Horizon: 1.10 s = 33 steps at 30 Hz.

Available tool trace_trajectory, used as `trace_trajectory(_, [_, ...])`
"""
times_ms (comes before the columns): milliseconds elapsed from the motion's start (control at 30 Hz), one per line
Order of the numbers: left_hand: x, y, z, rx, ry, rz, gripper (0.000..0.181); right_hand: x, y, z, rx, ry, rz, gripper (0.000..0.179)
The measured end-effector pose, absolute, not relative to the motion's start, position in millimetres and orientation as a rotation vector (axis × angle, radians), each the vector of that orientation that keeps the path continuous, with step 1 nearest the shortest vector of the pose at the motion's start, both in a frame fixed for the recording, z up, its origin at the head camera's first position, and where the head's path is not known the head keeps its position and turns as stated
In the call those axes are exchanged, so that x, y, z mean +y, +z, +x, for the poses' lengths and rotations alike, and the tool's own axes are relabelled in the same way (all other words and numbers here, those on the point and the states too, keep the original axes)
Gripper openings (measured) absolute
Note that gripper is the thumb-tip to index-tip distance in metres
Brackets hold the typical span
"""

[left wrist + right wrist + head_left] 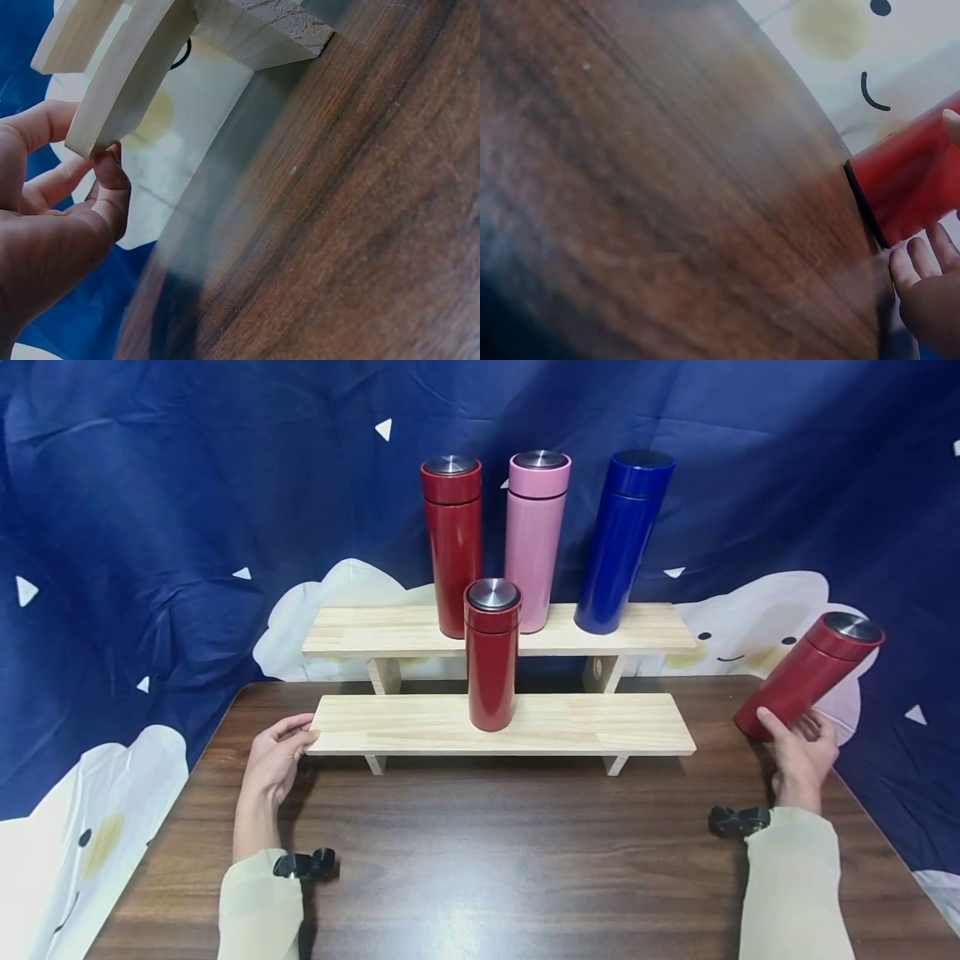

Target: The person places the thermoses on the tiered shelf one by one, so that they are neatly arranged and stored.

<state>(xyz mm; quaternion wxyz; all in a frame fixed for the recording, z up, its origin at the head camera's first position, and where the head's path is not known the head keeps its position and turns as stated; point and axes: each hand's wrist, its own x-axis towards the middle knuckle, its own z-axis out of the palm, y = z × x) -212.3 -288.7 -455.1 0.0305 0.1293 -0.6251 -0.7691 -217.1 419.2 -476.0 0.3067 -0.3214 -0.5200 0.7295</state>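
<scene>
At the lower wooden shelf's (405, 727) left end, my left hand (273, 760) pinches the board between thumb and fingers. The left wrist view shows the fingers (112, 187) at the corner of that board. Over at the right side of the table, my right hand (804, 756) holds a red thermos (806, 672) low on its body, thumb on the near side. Its dark-rimmed base is by the table's edge in the right wrist view, where only the lower body (907, 187) shows. Another red thermos (492, 668) stands on the lower shelf near its middle.
Behind, a higher wooden shelf (360, 631) carries a red thermos (454, 552), a pink thermos (536, 543) and a blue thermos (624, 543). Both shelves stand on a brown table (465, 843). A blue curtain (225, 485) with white clouds hangs behind.
</scene>
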Motion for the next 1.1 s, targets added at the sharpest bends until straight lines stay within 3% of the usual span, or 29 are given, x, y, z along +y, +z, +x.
trace_trajectory(267, [-288.2,-457.0,-213.1,-1.948,-2.37,0.376,0.029,419.8,-473.4,-219.7,-1.425,1.97,-0.899,0.088])
trace_trajectory(800, [-287.6,-456.7,-214.4,-1.932,-2.381,0.365,0.027,425.4,-473.7,-222.5,-1.599,1.794,-0.928,0.082])
trace_trajectory(1100, [-289.1,-456.6,-213.8,-1.927,-2.365,0.374,0.028,410.4,-454.9,-217.9,-1.553,1.857,-0.815,0.076])
